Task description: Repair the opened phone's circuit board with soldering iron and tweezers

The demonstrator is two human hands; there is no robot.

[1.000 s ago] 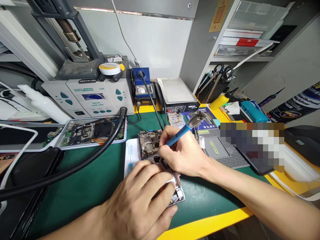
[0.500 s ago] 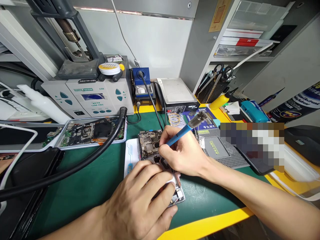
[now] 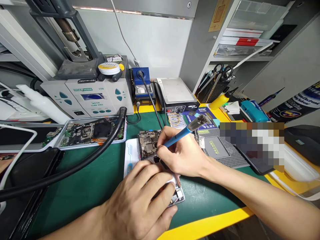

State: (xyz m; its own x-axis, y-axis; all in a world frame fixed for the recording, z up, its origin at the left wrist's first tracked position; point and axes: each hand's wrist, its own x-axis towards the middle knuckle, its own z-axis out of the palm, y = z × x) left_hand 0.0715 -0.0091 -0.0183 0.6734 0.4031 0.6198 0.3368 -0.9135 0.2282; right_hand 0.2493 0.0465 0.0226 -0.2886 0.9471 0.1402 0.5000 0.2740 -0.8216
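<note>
My right hand point(image 3: 186, 151) is closed in a pen grip round a blue-handled brush point(image 3: 177, 137). The brush's metal ferrule and dark bristles point up and right; its lower end is hidden behind my fingers, over an opened phone point(image 3: 149, 144). Circuit board and small components show at the phone's far end. My left hand point(image 3: 142, 196) lies across the near half of the phone with bent fingers, the thumb by its near edge, gripping it. Both hands cover the phone's middle. Under the phone's left side is a white printed pad point(image 3: 131, 155).
A hot-air station point(image 3: 95, 96) stands back left, its black hose point(image 3: 82, 165) crossing the green mat point(image 3: 82, 200). Beside it are a soldering stand point(image 3: 142, 83) and a hot plate point(image 3: 176, 93). Another opened device point(image 3: 92, 133) lies left; a grey perforated mat point(image 3: 225, 151) lies right.
The brush has tilted a little lower, its handle shifting slightly left along with the fingers of my right hand. My left hand and the phone look unmoved.
</note>
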